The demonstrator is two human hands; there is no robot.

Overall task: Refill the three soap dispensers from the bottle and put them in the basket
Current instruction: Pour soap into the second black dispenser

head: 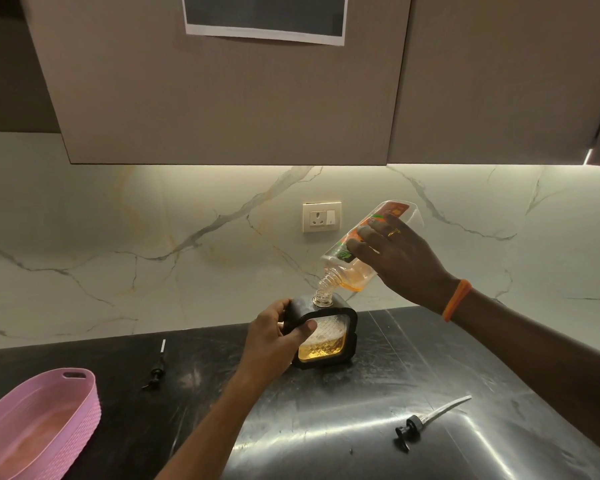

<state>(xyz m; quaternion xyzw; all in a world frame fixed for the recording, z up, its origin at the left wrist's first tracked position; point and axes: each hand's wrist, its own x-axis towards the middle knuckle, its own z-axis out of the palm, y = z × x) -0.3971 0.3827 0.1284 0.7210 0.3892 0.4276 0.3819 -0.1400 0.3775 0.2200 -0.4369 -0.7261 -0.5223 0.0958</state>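
Head view: right hand (392, 251) grips the tilted bottle (364, 251) over a dispenser (326, 336) steadied on the table (326, 427) in the left hand's (274, 337) grip (partly filled); basket (35, 420) holds none, so most remains.

A glossy black counter (378, 393) carries a black-framed soap dispenser (326, 337) near the wall, two loose pump heads (409, 429) (155, 370), and a pink basket (39, 424) at left

I see open black stone counter (326, 427) between the pink woven plastic basket (39, 424) and the black-framed glass dispenser (326, 336). Two loose black pump heads (156, 370) (409, 433) lie in the way.
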